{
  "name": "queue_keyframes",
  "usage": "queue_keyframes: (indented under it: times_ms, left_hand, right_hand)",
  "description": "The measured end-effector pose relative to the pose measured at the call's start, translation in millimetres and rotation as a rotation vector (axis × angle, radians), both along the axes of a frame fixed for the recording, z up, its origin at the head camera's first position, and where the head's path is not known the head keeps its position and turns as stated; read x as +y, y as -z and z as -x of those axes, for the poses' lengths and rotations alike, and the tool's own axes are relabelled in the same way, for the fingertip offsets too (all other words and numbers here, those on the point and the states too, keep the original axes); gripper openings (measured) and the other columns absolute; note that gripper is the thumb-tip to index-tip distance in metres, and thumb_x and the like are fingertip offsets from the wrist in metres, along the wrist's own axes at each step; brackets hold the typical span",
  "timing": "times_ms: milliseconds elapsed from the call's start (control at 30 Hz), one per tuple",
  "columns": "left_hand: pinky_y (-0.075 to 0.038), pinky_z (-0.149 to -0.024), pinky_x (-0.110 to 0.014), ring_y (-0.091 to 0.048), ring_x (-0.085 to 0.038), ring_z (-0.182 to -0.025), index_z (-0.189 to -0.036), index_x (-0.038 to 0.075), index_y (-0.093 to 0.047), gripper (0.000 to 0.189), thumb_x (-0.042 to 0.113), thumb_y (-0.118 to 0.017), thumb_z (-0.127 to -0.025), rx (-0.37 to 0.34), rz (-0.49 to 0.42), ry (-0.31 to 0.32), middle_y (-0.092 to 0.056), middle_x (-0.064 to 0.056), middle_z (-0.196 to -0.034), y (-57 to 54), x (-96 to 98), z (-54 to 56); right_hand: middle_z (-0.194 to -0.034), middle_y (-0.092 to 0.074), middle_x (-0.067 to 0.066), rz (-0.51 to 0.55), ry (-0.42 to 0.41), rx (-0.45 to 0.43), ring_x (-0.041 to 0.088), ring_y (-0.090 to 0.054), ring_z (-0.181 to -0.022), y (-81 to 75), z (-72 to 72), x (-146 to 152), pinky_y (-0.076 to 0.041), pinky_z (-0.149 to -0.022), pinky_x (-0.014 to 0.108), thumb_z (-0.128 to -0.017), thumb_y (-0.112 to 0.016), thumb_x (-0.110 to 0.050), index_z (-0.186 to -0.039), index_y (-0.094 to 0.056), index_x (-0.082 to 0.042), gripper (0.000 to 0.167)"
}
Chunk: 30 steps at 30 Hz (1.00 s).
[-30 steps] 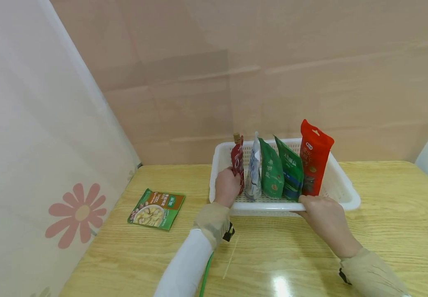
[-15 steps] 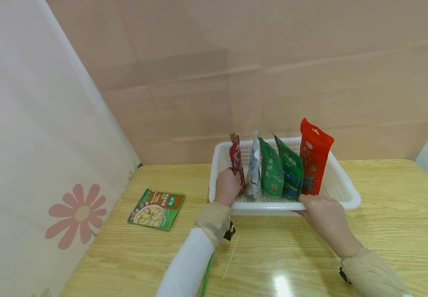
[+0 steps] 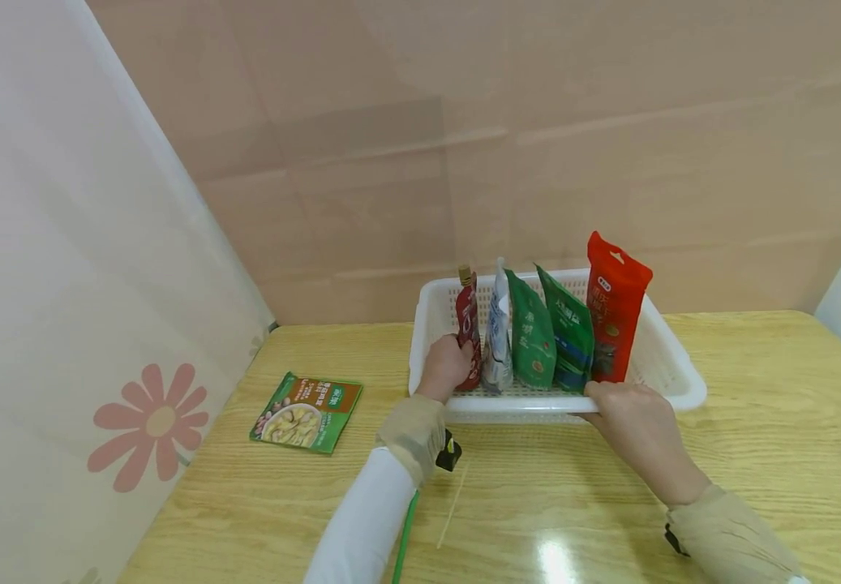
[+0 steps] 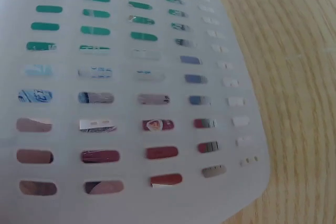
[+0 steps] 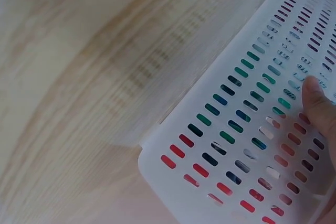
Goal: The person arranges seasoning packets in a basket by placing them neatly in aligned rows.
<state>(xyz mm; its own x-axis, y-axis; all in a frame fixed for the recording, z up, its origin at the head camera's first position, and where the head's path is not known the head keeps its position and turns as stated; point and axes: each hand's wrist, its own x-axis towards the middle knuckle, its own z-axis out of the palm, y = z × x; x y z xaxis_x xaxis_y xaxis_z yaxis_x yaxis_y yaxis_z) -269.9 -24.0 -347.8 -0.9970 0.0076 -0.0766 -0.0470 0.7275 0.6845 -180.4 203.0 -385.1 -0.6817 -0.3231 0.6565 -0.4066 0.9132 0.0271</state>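
Five packs (image 3: 533, 341) stand in white basket (image 3: 671, 373), some leaning; left hand (image 3: 447, 367) pinches dark red pouch (image 3: 468, 315) near basket's left edge; right hand (image 3: 635, 420) grips front rim (image 3: 522, 405) toward right corner, thumb (image 5: 317, 103) against perforated outside; step in hand seems setting pouch in row; next move likely calls for straightening pouch, then loosening pinch, basket steady.
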Motion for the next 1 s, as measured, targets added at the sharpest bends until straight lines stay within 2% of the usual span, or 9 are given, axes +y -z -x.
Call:
queue_keyframes:
  times_ms: [133, 233, 333, 400, 467, 600, 767, 1000]
  left_hand:
    - [-0.051, -0.067, -0.034, -0.066, -0.030, -0.088, -0.119, -0.007, -0.052, 0.036, 0.023, -0.041, -0.102, -0.049, -0.072, 0.021, -0.065, -0.024, -0.105, 2.5, -1.3, -1.0]
    - [-0.054, -0.077, -0.037, -0.065, -0.031, -0.097, -0.121, -0.007, -0.047, 0.037, 0.024, -0.044, -0.100, -0.083, -0.132, 0.018, -0.062, -0.025, -0.109, 4.6, -2.8, -2.3]
    - [-0.053, -0.083, -0.038, -0.062, -0.032, -0.104, -0.122, -0.007, -0.046, 0.038, 0.015, -0.055, -0.092, -0.093, -0.187, 0.001, -0.061, -0.025, -0.114, 5.4, -4.6, -4.3]
    - [-0.053, -0.081, -0.038, -0.061, -0.033, -0.106, -0.125, -0.006, -0.045, 0.044, 0.006, -0.060, -0.085, -0.092, -0.194, 0.002, -0.060, -0.025, -0.116, 5.6, -5.3, -5.4]
    - [-0.053, -0.079, -0.037, -0.061, -0.033, -0.104, -0.124, -0.007, -0.046, 0.046, 0.002, -0.061, -0.082, -0.066, -0.156, 0.018, -0.061, -0.025, -0.115, 5.4, -5.1, -6.0]
    - [-0.053, -0.079, -0.037, -0.063, -0.034, -0.102, -0.121, -0.006, -0.049, 0.037, 0.009, -0.059, -0.088, 0.000, -0.044, 0.038, -0.063, -0.024, -0.112, 5.6, -3.4, -5.7]
    - [-0.053, -0.080, -0.037, -0.064, -0.033, -0.101, -0.120, -0.004, -0.052, 0.036, 0.012, -0.061, -0.089, 0.033, -0.050, 0.020, -0.065, -0.022, -0.110, 5.3, -1.5, -5.0]
    - [-0.054, -0.065, -0.039, -0.068, -0.036, -0.081, -0.100, -0.006, -0.062, 0.017, 0.007, -0.059, -0.090, 0.203, 0.125, 0.016, -0.070, -0.022, -0.086, 5.5, -0.4, -7.6]
  right_hand:
    - [-0.051, -0.046, -0.001, -0.008, 0.002, 0.004, 0.014, -0.040, -0.046, 0.2, -0.3, 0.3, -0.029, -0.043, 0.026, -0.056, -0.087, -0.025, -0.062, -0.051, -0.014, 0.038]
    - [-0.051, -0.047, -0.001, -0.011, 0.006, -0.010, 0.014, -0.039, -0.046, 0.3, -1.1, -0.2, -0.029, -0.043, 0.026, -0.057, -0.087, -0.024, -0.063, -0.052, -0.013, 0.037]
    - [-0.051, -0.048, -0.001, -0.010, 0.012, -0.026, 0.014, -0.040, -0.047, -0.1, -1.6, -0.8, -0.030, -0.043, 0.026, -0.057, -0.087, -0.024, -0.064, -0.053, -0.013, 0.036]
    - [-0.051, -0.047, -0.001, -0.011, 0.017, -0.026, 0.015, -0.040, -0.046, -0.2, -1.8, -0.8, -0.029, -0.043, 0.026, -0.057, -0.087, -0.024, -0.063, -0.052, -0.013, 0.037]
    - [-0.051, -0.046, -0.001, -0.011, 0.019, -0.020, 0.015, -0.040, -0.046, -0.3, -1.9, -0.5, -0.028, -0.043, 0.025, -0.057, -0.087, -0.024, -0.062, -0.051, -0.014, 0.038]
    - [-0.050, -0.044, -0.002, -0.009, 0.014, -0.003, 0.015, -0.039, -0.046, -0.5, -1.6, 0.2, -0.027, -0.043, 0.025, -0.056, -0.087, -0.024, -0.061, -0.049, -0.014, 0.039]
    - [-0.050, -0.047, 0.000, -0.004, 0.023, -0.004, 0.016, -0.040, -0.045, -1.4, -0.1, 0.9, -0.029, -0.043, 0.026, -0.055, -0.087, -0.026, -0.062, -0.052, -0.013, 0.039]
    - [-0.051, -0.047, -0.002, 0.000, 0.020, -0.027, 0.014, -0.039, -0.047, -0.6, 0.0, -0.7, -0.028, -0.044, 0.025, -0.057, -0.087, -0.025, -0.063, -0.052, -0.015, 0.037]
